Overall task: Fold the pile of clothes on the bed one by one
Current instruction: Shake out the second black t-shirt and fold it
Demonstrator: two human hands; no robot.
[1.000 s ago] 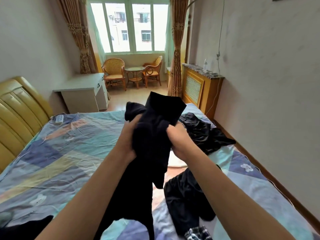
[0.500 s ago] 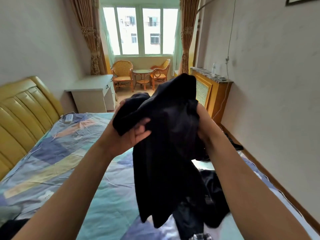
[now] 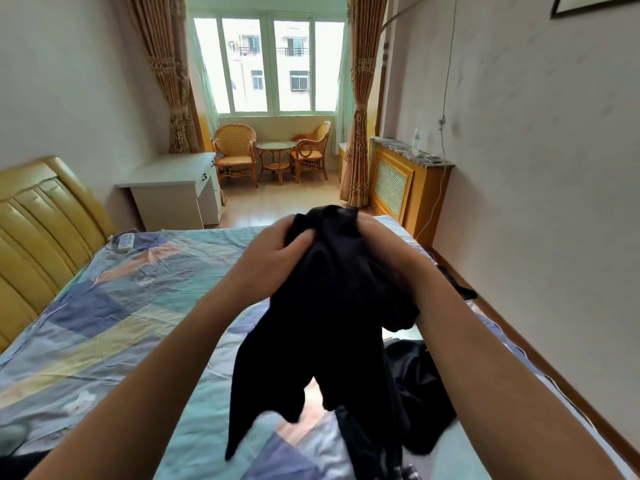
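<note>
I hold a black garment (image 3: 325, 327) up in the air over the bed (image 3: 114, 320). My left hand (image 3: 268, 256) grips its bunched top edge from the left, and my right hand (image 3: 388, 247) grips it from the right, partly hidden by the cloth. The garment hangs down in two loose ends between my forearms. Below it, on the patchwork sheet, lies a pile of dark clothes (image 3: 420, 400), partly covered by the hanging cloth and my right arm.
A yellow padded headboard (image 3: 38, 220) stands at the left. A white desk (image 3: 173, 188) is beyond the bed. A wooden radiator cover (image 3: 405, 185) runs along the right wall. A remote (image 3: 125, 241) lies near the bed's far left corner.
Both hands have come closer together at the garment's top and dropped lower in the view. The cloth now hangs longer, in two ends.
</note>
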